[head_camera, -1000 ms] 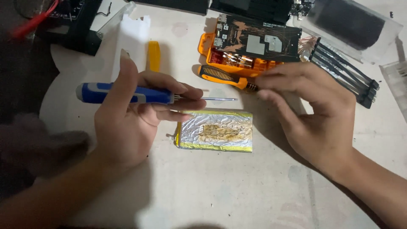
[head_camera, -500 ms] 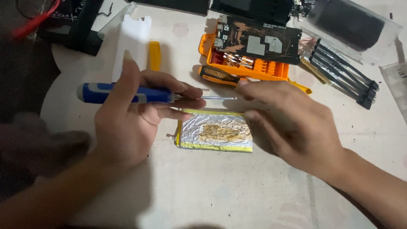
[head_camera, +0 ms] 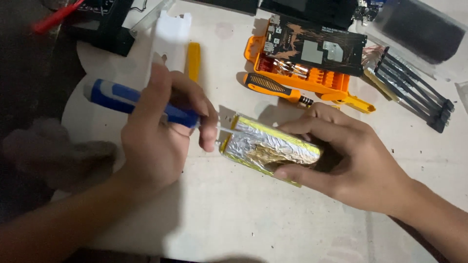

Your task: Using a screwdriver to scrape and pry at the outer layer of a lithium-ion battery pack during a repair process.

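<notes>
1. Resting tilted on the white table (head_camera: 253, 214), one foil-wrapped flat pack (head_camera: 270, 146), right hand (head_camera: 351, 165) fingers clamped on its long edges, apparently steadying it.
2. Left hand (head_camera: 156, 141) fingers closed around one blue screwdriver (head_camera: 131, 101); tip meets the pack's left end.
3. Beyond: one orange screwdriver (head_camera: 273, 87), one orange bit tray (head_camera: 312, 78).

A blue-handled screwdriver (head_camera: 141, 104) lies nearly level above the white table (head_camera: 253, 214), its thin metal shaft pointing right at the end of a flat, foil-wrapped silver pouch (head_camera: 270, 146) with yellow edges. The pouch is tilted up on its long edge; whether the tip touches it is unclear.
</notes>
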